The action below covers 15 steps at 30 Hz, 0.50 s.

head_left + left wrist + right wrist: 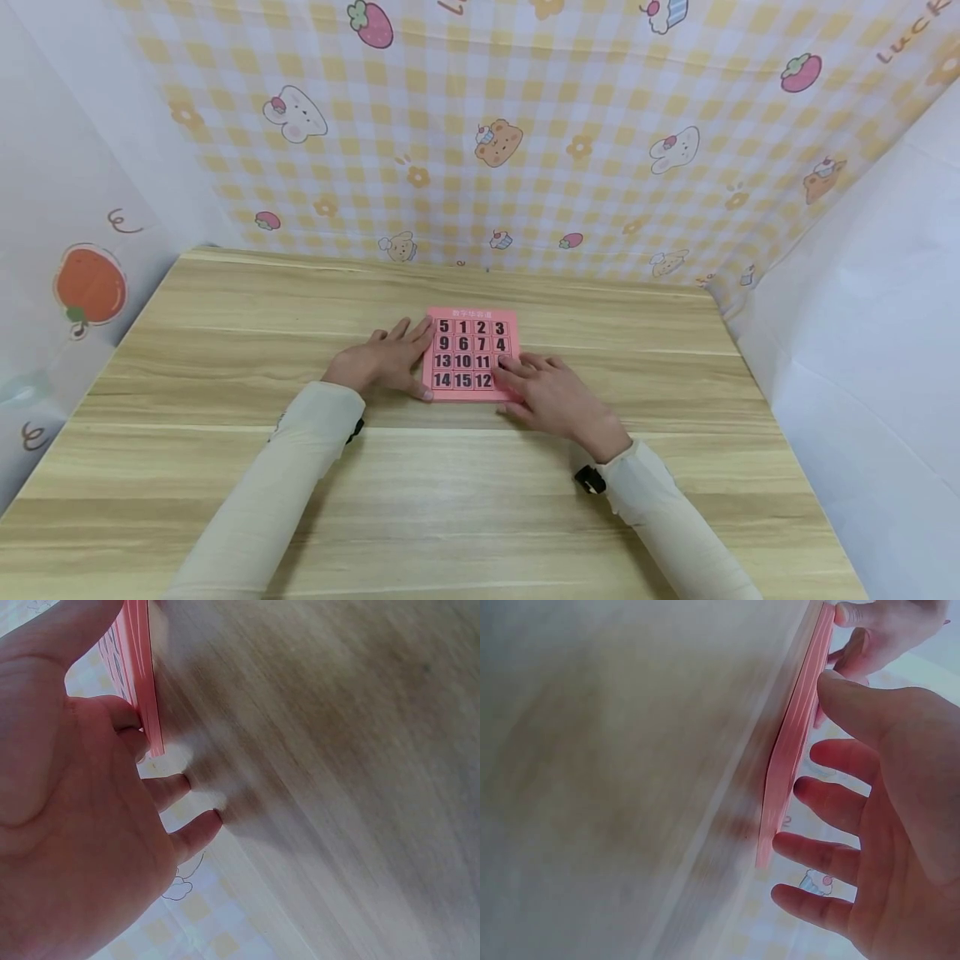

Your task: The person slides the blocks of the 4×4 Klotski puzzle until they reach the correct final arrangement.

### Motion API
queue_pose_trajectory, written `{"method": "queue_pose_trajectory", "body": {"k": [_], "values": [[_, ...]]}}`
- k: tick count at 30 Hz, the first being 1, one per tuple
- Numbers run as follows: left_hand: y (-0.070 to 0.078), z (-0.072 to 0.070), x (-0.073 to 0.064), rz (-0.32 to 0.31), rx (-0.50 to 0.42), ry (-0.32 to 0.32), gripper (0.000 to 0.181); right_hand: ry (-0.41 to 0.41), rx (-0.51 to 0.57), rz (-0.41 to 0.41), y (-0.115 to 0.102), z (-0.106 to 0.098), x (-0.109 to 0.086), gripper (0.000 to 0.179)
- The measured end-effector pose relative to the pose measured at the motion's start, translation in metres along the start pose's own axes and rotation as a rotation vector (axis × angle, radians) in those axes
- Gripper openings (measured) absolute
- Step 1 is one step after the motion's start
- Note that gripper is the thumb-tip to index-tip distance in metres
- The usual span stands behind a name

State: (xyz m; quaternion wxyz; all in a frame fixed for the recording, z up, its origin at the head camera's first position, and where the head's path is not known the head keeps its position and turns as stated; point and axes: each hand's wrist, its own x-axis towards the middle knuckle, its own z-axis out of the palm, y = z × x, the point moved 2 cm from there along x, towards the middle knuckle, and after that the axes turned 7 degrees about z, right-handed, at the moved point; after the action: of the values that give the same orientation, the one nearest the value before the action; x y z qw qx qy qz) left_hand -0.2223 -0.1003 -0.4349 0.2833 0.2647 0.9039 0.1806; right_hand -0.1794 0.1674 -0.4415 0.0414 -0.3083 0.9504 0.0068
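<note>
A pink sliding number puzzle (472, 396) lies flat on the wooden table. Its rows read 5 1 2 3, then 9 6 7 4, then 13 10 11 and 14 15 12, with the right end of the lower two rows hidden by fingers. My left hand (390, 360) holds the puzzle's left side, thumb at the near corner and a fingertip near the far one; its outer fingers (196, 834) reach down to the table. Over the lower right tiles, my right hand (555, 396) rests its fairly straight fingertips, with the thumb (847, 701) at the near edge.
The wooden table (465, 508) extends around the puzzle on all sides. Behind it hangs a yellow checked cloth (450, 192) with cartoon prints. Pale sheets stand along the left (45, 200) and right (862, 275) sides.
</note>
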Motion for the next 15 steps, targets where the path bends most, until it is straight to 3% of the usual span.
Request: {"method": "queue_pose_trajectory", "body": {"k": [10, 15], "values": [[0.0, 0.0, -0.001, 0.001, 0.005, 0.0, 0.115, -0.023, -0.058, -0.043, -0.012, -0.001, -0.003, 0.058], [0.0, 0.0, 0.0, 0.001, 0.007, -0.001, 0.114, 0.016, -0.072, -0.069, -0.016, -0.001, -0.004, 0.057]]}}
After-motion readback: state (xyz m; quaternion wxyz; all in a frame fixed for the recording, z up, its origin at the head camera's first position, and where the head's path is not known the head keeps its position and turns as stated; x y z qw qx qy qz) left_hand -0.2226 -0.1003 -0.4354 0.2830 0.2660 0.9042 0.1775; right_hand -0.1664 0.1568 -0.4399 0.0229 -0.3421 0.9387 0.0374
